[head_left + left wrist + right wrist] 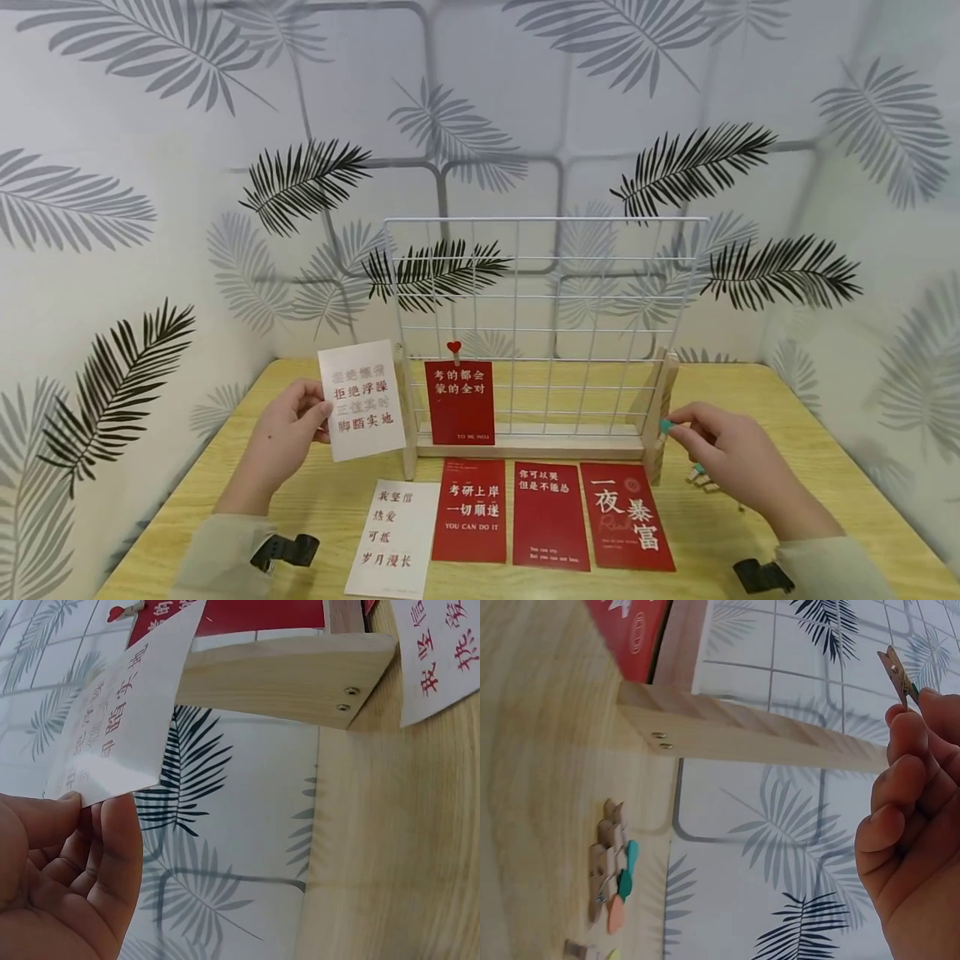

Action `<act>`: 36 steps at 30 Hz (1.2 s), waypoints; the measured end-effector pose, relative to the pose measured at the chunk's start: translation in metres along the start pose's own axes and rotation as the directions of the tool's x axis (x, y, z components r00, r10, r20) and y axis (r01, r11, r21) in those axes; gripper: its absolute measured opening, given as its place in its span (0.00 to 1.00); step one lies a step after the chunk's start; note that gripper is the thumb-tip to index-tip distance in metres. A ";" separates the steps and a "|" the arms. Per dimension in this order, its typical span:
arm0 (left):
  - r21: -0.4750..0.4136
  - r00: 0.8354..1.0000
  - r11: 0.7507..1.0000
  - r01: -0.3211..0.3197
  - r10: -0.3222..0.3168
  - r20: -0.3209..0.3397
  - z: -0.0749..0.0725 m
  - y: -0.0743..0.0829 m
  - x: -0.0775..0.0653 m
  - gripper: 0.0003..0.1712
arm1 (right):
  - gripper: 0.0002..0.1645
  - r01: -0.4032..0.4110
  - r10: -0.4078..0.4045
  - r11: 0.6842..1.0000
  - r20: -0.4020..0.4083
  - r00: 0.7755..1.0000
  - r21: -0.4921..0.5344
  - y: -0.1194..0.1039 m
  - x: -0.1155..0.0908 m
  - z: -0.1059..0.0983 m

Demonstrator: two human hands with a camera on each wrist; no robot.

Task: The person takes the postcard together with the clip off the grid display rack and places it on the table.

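Note:
My left hand [288, 429] pinches a white card [360, 444] with red lettering by its left edge, thumb in front. The card is raised beside the left wooden foot of a white wire grid rack [525, 452]. In my right hand [723, 450], a small wooden clothespin [894, 673] with a teal-green decoration is pinched between thumb and finger, near the rack's right foot. A red card [460, 417] hangs at the grid's lower left, held by a clothespin with a red heart [454, 347].
In front of the rack lie a white card [392, 537] and three red cards, the nearest to it a red card [470, 542]. Several loose clothespins [604, 870] with coloured decorations lie right of the rack on the wooden table [285, 379]. Leaf-patterned cloth stands behind.

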State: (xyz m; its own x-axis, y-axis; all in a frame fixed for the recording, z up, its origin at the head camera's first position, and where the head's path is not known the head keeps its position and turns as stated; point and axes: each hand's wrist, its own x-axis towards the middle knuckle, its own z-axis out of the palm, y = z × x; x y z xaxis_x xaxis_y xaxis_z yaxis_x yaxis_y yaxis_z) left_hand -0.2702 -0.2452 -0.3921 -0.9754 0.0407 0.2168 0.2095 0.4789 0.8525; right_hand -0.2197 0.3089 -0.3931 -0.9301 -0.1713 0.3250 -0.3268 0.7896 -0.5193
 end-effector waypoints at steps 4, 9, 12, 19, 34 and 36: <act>-0.014 0.999 0.999 0.034 -0.034 0.009 -0.003 -0.008 0.003 0.09 | 0.14 -0.029 0.029 1.000 0.020 0.999 -0.005 0.009 -0.006 0.001; -0.028 0.998 0.997 0.068 -0.067 0.017 -0.005 -0.020 0.008 0.09 | 0.13 -0.057 0.053 0.998 0.102 0.993 0.033 0.019 -0.011 0.000; -0.034 0.995 0.995 0.093 -0.092 0.029 -0.004 -0.028 0.012 0.10 | 0.12 -0.058 0.046 0.996 0.170 0.984 0.068 0.025 -0.013 -0.001; -0.049 0.988 0.988 0.150 -0.148 0.045 0.001 -0.047 0.021 0.12 | 0.13 -0.106 0.080 0.992 0.292 0.953 0.075 0.036 -0.017 0.004; 0.059 0.957 0.962 0.268 -0.273 0.099 0.008 -0.059 0.033 0.10 | 0.08 -0.091 0.044 0.992 0.425 0.904 0.089 0.059 -0.026 0.014; 0.063 0.951 0.958 0.281 -0.286 0.113 0.010 -0.061 0.035 0.10 | 0.08 -0.101 0.044 0.989 0.443 0.895 0.106 0.060 -0.026 0.015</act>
State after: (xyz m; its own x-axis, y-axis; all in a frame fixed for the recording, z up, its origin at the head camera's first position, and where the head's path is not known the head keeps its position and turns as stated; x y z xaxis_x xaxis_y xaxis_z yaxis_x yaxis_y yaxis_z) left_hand -0.3175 -0.2642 -0.4414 -0.9958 0.0009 -0.0918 -0.0777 0.5253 0.8474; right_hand -0.2173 0.3524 -0.4447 -0.9214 -0.3799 -0.0819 -0.2475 0.7360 -0.6301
